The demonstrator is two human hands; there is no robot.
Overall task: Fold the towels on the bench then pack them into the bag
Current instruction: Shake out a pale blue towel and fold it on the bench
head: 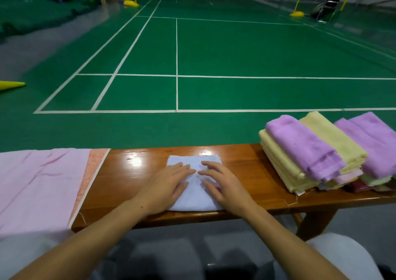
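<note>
A small pale blue towel [194, 196], folded into a square, lies in the middle of the wooden bench [132, 183]. My left hand [169, 184] lies flat on its left half with straight fingers. My right hand [220, 182] presses flat on its right half, fingers spread. A pile of folded purple and yellow towels [317, 151] sits at the right end of the bench. A pink cloth [36, 185] with an orange patterned border covers the left end; whether it is the bag cannot be told.
Beyond the bench stretches a green badminton court floor with white lines [176, 65]. Yellow net-post bases [130, 3] stand far off, and a yellow cone [11, 85] lies at the left. A black chair [327, 5] stands at the far right.
</note>
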